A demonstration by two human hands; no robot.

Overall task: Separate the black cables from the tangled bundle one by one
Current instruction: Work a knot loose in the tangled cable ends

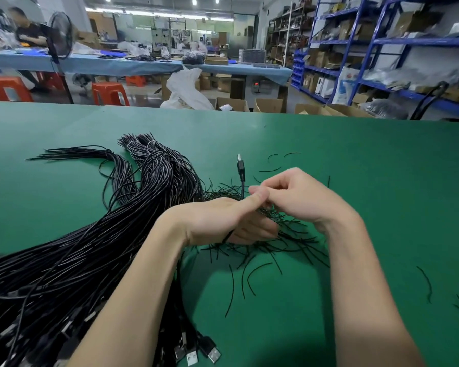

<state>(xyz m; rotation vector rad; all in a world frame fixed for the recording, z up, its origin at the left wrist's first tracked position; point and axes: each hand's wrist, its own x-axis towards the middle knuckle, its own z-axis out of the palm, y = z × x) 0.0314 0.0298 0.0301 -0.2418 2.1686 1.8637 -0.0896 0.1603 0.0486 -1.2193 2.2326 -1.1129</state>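
Note:
A thick bundle of black USB cables (96,247) sprawls across the left of the green table (355,168), with plugs near the front edge. My left hand (223,221) grips one black cable, whose USB plug (240,165) sticks up just past my thumb. My right hand (297,197) meets the left at the fingertips and pinches something thin beside that cable. Under both hands lies a heap of short black wire pieces (276,242).
Loose wire scraps (425,283) lie scattered at the right and beyond the hands. Past the table's far edge stand cardboard boxes (268,105), red stools (109,93), a fan (60,35), blue shelving (382,41) and a long blue bench with a person at the far left.

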